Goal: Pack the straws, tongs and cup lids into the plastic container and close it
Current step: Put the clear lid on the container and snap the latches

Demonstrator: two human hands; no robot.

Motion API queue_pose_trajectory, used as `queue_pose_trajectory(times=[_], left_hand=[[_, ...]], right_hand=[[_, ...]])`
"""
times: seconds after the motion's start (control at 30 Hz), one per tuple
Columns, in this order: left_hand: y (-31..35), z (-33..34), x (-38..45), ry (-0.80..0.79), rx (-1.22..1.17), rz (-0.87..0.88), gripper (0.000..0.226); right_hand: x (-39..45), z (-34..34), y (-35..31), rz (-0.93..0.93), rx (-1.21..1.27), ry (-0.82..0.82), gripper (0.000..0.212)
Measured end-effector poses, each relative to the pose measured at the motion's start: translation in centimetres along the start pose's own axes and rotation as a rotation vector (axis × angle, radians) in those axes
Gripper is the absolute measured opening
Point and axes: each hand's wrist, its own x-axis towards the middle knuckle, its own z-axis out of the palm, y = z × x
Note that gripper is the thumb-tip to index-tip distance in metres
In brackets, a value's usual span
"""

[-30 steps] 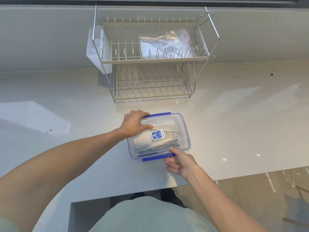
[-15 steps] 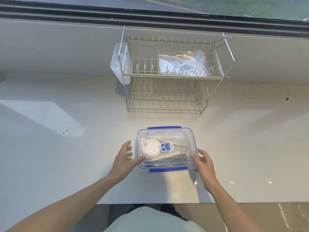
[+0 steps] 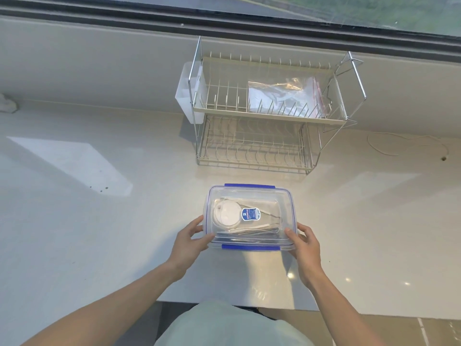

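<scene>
A clear plastic container (image 3: 287, 203) with a lid on and blue clips at its front and back edges sits on the white counter. Through the lid I see white cup lids (image 3: 225, 216) at its left and metal tongs and straws (image 3: 262, 229) lying along its front. My left hand (image 3: 190, 242) holds the container's left front corner, thumb on the lid. My right hand (image 3: 304, 244) grips the right front corner the same way.
A two-tier wire dish rack (image 3: 272, 113) stands behind the container against the wall, with a clear zip bag (image 3: 287, 96) on its upper tier. A thin cord (image 3: 409, 146) lies at the far right. The counter's front edge (image 3: 287, 307) runs just below my hands.
My left hand left the lid's top and my right hand left the front clip; both now hold the container's sides. The view tilted up, showing more of the wall and window.
</scene>
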Motion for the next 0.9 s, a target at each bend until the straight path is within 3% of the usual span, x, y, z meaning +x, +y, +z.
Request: queue_pose_trajectory(times=[0.43,0.63,0.9], left_hand=[[9.8,0.6,9.2,0.077,-0.076,0.176,0.054],[12.5,2.1,14.1,0.068,-0.073,0.153,0.062],[15.5,2.7,19.1,0.076,-0.058,0.174,0.062]], right_hand=[[6.4,4.3,-10.2,-0.174,0.125,0.014,0.038],[11.3,5.7,-13.7,-0.172,0.119,0.076,0.050],[15.8,6.6,-16.8,-0.174,0.082,0.049,0.047]])
